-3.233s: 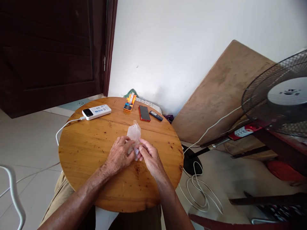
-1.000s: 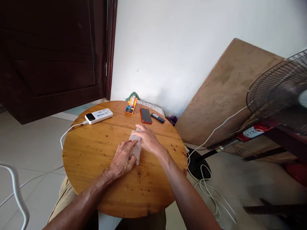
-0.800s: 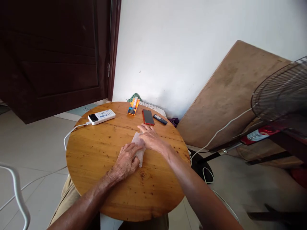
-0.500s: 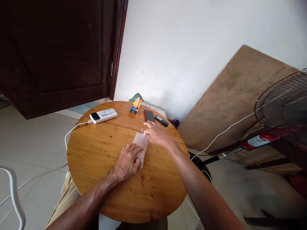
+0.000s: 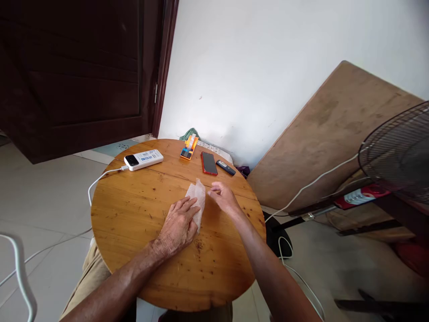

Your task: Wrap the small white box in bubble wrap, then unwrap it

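Since half a second ago: the right hand (image 5: pixel 225 197) has drawn back toward the body from the far right corner of the whitish wrap (image 5: pixel 199 192), so the red-edged phone (image 5: pixel 209 163) shows whole again (its near end was covered then).
Wrap's far end: a pale flap now stands out at the far right; the earlier frame showed a small clear tab there, beside the fingers.
Left hand: stays laid over the wrap's left side (image 5: pixel 179 226), fingers stretched and slightly spread, pressing down rather than gripping.
Right hand: half curled, fingertips toward the wrap's right edge and just apart from it; whether they pinch anything thin, I cannot tell.
Wrap: lying on the round wooden table (image 5: pixel 140 214), near its middle, long side running away from the person.
Beyond the hands: the phone, with a dark blue device (image 5: pixel 225 167) just beside it on the right; the orange tape dispenser (image 5: pixel 189 147) stands to the phone's left.
Table's left side: a white power bank (image 5: pixel 144 159), its cable (image 5: pixel 99 179) plugged in.
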